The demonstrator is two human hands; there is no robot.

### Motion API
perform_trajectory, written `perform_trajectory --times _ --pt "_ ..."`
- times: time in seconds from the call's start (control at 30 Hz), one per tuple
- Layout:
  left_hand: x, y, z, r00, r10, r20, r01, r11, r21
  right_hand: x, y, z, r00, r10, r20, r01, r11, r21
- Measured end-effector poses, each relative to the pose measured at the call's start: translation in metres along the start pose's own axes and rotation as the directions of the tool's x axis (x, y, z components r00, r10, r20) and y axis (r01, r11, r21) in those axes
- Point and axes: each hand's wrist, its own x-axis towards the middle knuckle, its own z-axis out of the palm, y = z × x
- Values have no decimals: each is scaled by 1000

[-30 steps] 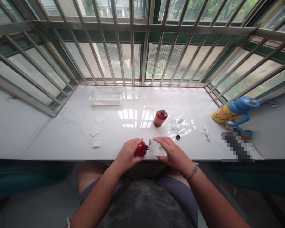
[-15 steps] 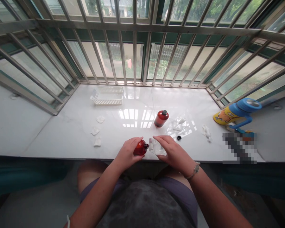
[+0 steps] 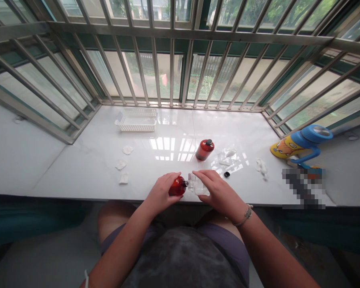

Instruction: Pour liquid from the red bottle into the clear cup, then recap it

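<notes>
My left hand (image 3: 163, 191) is closed around a red bottle (image 3: 177, 187), tipped on its side with its dark neck pointing right. My right hand (image 3: 217, 190) grips a small clear bottle (image 3: 199, 186), its mouth turned left. The two mouths meet or nearly meet; I cannot tell whether they touch. Both bottles are held over the front of the white counter (image 3: 156, 168). A small black cap (image 3: 227, 175) lies just beyond my right hand. Farther back, a second red bottle (image 3: 204, 150) with a black cap stands upright.
A clear plastic piece (image 3: 228, 156) lies beside the standing bottle. Crumpled white tissue (image 3: 261, 166) and a blue-and-yellow flask (image 3: 297, 143) are on the right, near a blurred patch. Three white scraps (image 3: 121, 164) lie left, a white basket (image 3: 136, 121) behind them. Metal bars (image 3: 183, 80) close off the back.
The view has shifted very slightly. Both hands keep the same hold, and the two bottles remain mouth to mouth.
</notes>
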Motion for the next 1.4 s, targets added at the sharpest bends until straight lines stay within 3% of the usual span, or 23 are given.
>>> perform_trajectory --times 1.4 --pt "1 -4 0 1000 -12 -13 12 1000 -24 6 -3 -7 999 -32 -42 28 995 -91"
